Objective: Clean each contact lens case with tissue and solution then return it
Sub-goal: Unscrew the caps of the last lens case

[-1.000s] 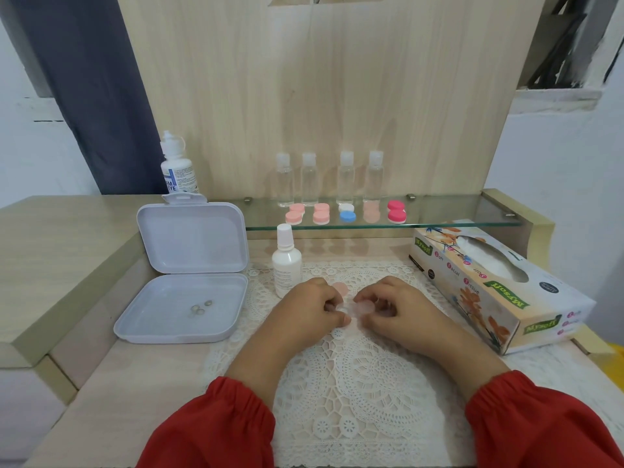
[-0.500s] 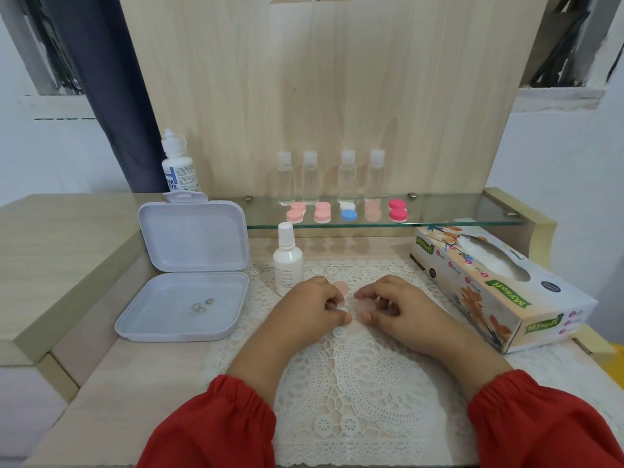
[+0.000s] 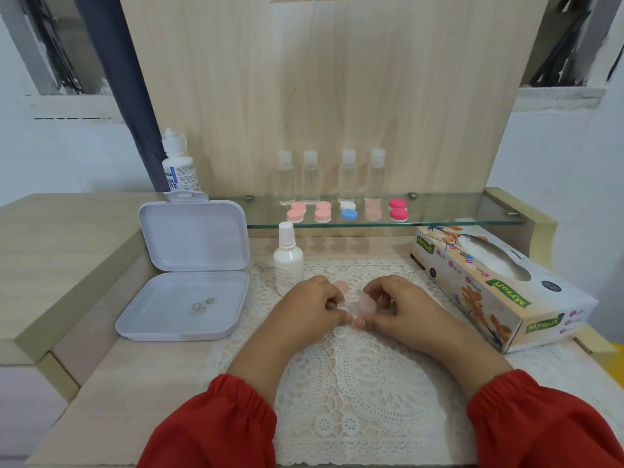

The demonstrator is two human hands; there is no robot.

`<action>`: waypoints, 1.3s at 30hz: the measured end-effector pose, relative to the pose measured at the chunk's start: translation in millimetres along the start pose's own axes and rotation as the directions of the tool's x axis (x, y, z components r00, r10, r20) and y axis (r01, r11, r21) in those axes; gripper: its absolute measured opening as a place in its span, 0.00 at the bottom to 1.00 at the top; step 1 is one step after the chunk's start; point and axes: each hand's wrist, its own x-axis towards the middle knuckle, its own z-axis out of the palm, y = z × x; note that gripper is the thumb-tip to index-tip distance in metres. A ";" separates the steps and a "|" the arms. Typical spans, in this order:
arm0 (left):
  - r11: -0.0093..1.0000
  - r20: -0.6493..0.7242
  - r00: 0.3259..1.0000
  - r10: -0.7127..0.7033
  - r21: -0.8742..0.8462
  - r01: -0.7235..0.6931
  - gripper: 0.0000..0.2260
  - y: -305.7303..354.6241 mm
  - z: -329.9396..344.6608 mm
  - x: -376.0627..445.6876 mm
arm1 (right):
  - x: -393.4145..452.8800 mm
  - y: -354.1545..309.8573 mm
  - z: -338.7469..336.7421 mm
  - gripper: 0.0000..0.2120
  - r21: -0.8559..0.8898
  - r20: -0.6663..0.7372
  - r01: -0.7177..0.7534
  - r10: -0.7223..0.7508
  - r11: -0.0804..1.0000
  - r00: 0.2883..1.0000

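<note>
Both hands meet over the lace doily on the tabletop: the left hand and right hand each pinch one end of a pale pink contact lens case with curled fingers. A loose pink cap lies just behind it. Five more lens cases sit on the glass shelf, with a spray bottle at left and a tissue box at right.
</note>
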 end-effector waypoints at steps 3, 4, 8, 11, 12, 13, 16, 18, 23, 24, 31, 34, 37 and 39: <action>1.000 0.003 1.000 0.001 -0.001 -0.001 0.10 0.0 -0.5 0.1 | 1.4 -3.4 1.3 0.15 -0.029 -0.034 -0.014 0.013 0.999 0.999; 1.000 0.004 1.000 0.000 -0.002 0.000 0.10 0.0 -0.6 0.0 | 1.7 -3.3 1.3 0.13 -0.039 -0.029 0.001 -0.002 0.999 1.000; 1.000 0.011 1.000 -0.005 0.001 0.005 0.10 0.1 -0.9 0.4 | 0.7 -1.0 -0.5 0.09 0.014 0.009 0.041 -0.042 0.999 0.999; 1.000 0.011 1.000 -0.012 -0.003 0.012 0.10 0.1 -1.0 0.3 | 0.5 0.1 -2.0 0.12 0.040 0.015 0.053 -0.053 0.998 0.998; 1.000 0.010 1.000 -0.014 -0.004 0.014 0.10 0.0 -1.0 0.2 | 0.4 0.0 -2.7 0.11 0.052 0.017 0.054 -0.055 0.997 0.998; 1.000 0.008 1.000 -0.014 -0.004 0.014 0.10 -0.1 -0.8 -0.2 | 0.5 -0.1 -3.3 0.11 0.073 0.020 0.051 -0.053 0.996 0.998; 1.000 -0.002 1.000 -0.011 -0.001 0.011 0.10 -0.6 -0.5 -1.0 | 0.6 -1.8 -4.2 0.05 0.201 -0.030 0.014 -0.009 0.980 1.000; 1.000 -0.002 1.000 -0.010 0.000 0.010 0.09 -0.6 -0.9 -1.2 | 1.3 -1.1 -4.9 0.04 0.271 -0.119 -0.032 0.067 0.962 0.991; 1.000 0.004 1.000 -0.012 -0.013 0.012 0.09 -0.5 -2.7 -2.3 | 8.5 6.4 -6.7 0.14 0.106 -0.203 -0.112 0.132 0.988 0.970; 1.000 0.005 1.000 -0.013 -0.014 0.013 0.09 -0.5 -2.8 -2.3 | 9.8 6.7 -6.0 0.15 0.078 -0.189 -0.117 0.130 0.990 0.973; 1.000 0.006 1.000 -0.011 -0.007 0.011 0.09 -0.3 -3.7 -2.9 | 16.6 8.9 5.7 0.16 -0.019 -0.148 -0.104 0.100 0.994 0.984; 0.999 0.009 1.000 -0.022 -0.024 0.022 0.09 -0.1 -4.4 -4.2 | 15.2 9.4 3.4 0.12 -0.033 -0.165 -0.061 0.054 0.998 0.985; 0.998 0.005 0.999 -0.042 -0.051 0.042 0.08 -0.1 -6.0 -6.0 | 13.3 13.0 3.7 0.11 -0.082 -0.194 0.006 -0.022 0.997 0.981; 0.996 -0.001 0.999 -0.050 -0.075 0.050 0.08 0.4 -7.3 -8.0 | 12.5 15.6 5.2 0.13 -0.103 -0.188 0.030 -0.049 0.994 0.981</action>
